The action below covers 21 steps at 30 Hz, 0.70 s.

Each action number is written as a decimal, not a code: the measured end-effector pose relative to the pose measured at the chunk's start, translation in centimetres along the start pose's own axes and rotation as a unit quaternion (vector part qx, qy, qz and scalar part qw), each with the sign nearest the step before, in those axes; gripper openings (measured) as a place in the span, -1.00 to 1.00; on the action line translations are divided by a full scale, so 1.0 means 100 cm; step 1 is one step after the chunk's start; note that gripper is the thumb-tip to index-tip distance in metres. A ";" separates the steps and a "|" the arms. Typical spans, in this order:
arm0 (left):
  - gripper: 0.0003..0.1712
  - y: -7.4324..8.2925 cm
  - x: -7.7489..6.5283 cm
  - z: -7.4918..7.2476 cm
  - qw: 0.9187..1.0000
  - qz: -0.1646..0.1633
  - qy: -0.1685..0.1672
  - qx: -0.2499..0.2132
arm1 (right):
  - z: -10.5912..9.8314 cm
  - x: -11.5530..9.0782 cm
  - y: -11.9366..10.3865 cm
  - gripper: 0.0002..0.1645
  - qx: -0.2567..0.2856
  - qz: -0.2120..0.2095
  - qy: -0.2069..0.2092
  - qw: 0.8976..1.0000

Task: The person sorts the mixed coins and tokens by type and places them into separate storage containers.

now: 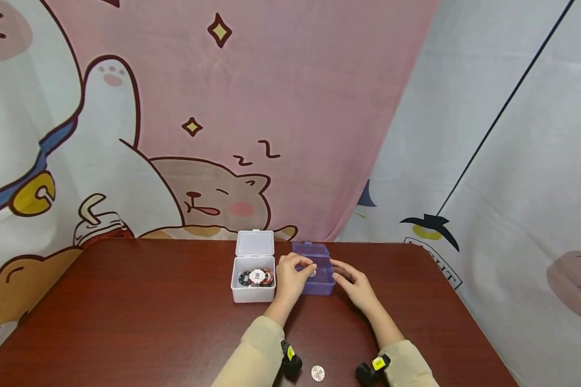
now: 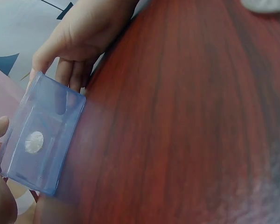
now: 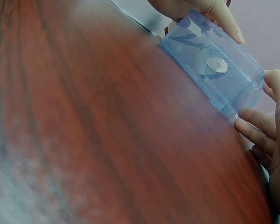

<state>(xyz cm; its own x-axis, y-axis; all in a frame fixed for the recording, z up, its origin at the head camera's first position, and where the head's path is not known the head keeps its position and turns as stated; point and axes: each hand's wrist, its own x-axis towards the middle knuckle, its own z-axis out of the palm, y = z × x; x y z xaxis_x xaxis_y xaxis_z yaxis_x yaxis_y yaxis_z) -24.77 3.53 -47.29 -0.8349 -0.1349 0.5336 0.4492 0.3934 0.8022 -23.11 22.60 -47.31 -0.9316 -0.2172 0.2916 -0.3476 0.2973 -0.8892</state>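
A translucent blue-purple plastic box [image 1: 320, 289] stands with its hinged lid [image 1: 311, 249] raised. Through its wall a silvery coin-like disc [image 3: 217, 65] shows inside. My left hand [image 1: 292, 274] reaches over the box's left side, thumb and forefinger near each other above the disc. Both wrist views show the disc apart from those fingertips. At the right end, my right hand [image 1: 357, 287] touches the box with its fingertips [image 3: 245, 116], the fingers extended. Another silvery disc [image 1: 318, 373] lies on the table near the front edge, between the forearms.
Left of the blue box, a white box [image 1: 254, 294] with its lid up holds several poker chips [image 1: 258, 277] in black, white and red. Both stand toward the back of the brown wooden table [image 1: 150, 312]. A cartoon-printed cloth [image 1: 319, 107] hangs behind.
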 end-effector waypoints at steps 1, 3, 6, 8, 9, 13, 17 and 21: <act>-0.89 -0.001 0.000 0.000 1.000 0.000 -0.001 -0.002 | 0.000 0.000 0.000 -0.53 0.000 -0.001 -0.001 1.000; -0.90 -0.001 0.000 0.000 1.000 -0.001 -0.005 -0.002 | 0.000 0.000 0.000 -0.53 0.000 -0.002 -0.001 1.000; -0.90 -0.001 0.000 -0.001 1.000 -0.004 -0.009 -0.006 | 0.000 0.000 0.000 -0.53 0.003 0.000 -0.002 1.000; -0.89 0.000 0.000 -0.001 1.000 -0.001 -0.009 -0.007 | -0.001 -0.001 0.000 -0.53 0.003 0.001 -0.003 1.000; -0.89 0.000 0.000 -0.001 1.000 -0.001 -0.010 -0.008 | -0.001 -0.001 0.000 -0.53 0.003 0.001 -0.003 1.000; -0.88 0.002 0.000 -0.002 1.000 -0.001 -0.012 -0.009 | 0.000 0.000 0.000 -0.53 0.002 -0.001 -0.002 1.000; -0.87 0.004 0.001 -0.003 1.000 -0.014 -0.018 -0.020 | 0.000 0.000 -0.001 -0.54 0.001 0.001 -0.001 1.000; -0.85 0.006 0.001 -0.005 0.999 -0.027 -0.025 -0.029 | 0.000 -0.001 -0.001 -0.54 0.001 0.003 -0.001 1.000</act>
<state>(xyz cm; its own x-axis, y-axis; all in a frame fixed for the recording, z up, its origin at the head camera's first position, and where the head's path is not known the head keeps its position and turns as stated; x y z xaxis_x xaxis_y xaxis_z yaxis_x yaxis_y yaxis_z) -24.50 3.32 -46.64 -0.8723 -0.1085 0.4768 0.4199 0.3334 0.8441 -23.02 22.56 -47.21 -0.9333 -0.2176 0.2856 -0.3419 0.2958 -0.8920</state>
